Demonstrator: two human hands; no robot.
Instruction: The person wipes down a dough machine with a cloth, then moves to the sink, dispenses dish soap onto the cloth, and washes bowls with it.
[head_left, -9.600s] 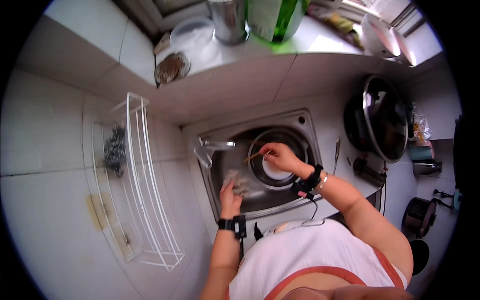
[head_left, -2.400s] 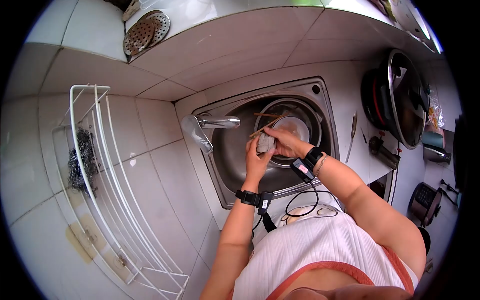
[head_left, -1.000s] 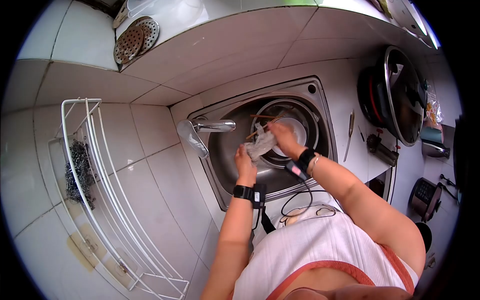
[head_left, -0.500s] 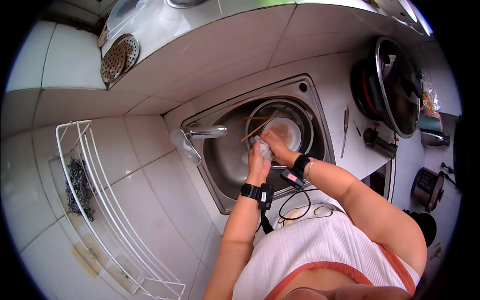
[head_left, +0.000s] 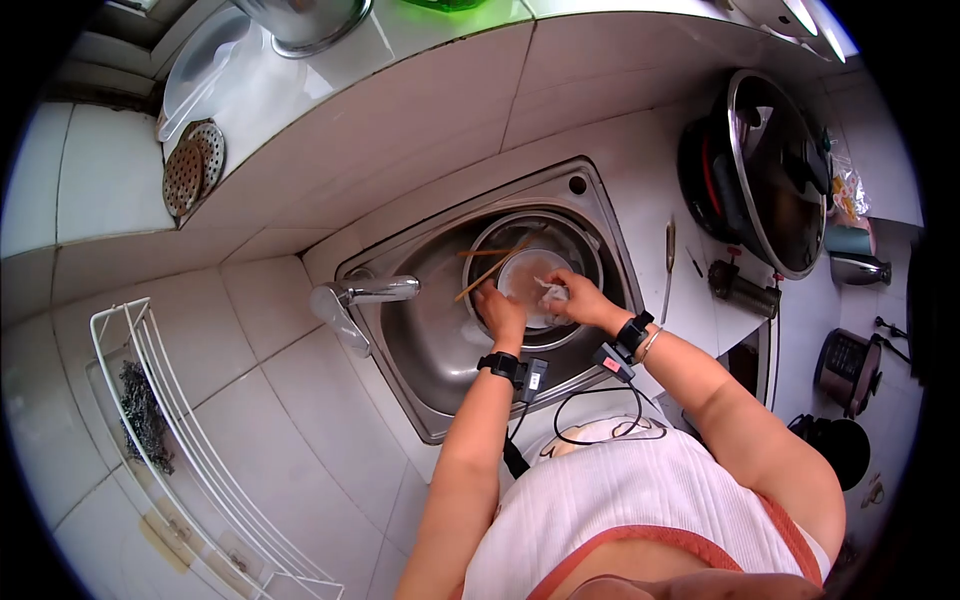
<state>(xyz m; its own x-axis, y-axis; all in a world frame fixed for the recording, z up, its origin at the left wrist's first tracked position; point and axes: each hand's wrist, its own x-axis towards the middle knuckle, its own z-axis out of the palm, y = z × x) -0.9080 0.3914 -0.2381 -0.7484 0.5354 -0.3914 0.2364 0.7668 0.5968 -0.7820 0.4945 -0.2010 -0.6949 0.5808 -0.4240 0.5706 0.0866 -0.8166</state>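
A white bowl (head_left: 520, 268) with cloudy liquid sits inside a round metal basin (head_left: 603, 268) in the sink. My left hand (head_left: 503, 314) is at the bowl's near left rim, fingers curled against it; their tips are partly hidden. Bunched in the closed fingers of my right hand (head_left: 582, 303) is a wet whitish cloth (head_left: 552, 292), held over the right side of the bowl. Wooden chopsticks (head_left: 480, 283) lean across the basin's left rim, close to my left hand.
The faucet (head_left: 385, 289) reaches over the left of the steel sink (head_left: 425, 385). A knife (head_left: 669, 258) lies on the counter to the right, near a lidded pan (head_left: 775, 190). A white wire rack (head_left: 185, 410) is at left, two perforated discs (head_left: 185, 175) on the ledge.
Both hands were together squeezing the cloth. They have separated: my left hand moved to the bowl's left rim, while my right keeps the cloth over the bowl. The camera view shifted slightly.
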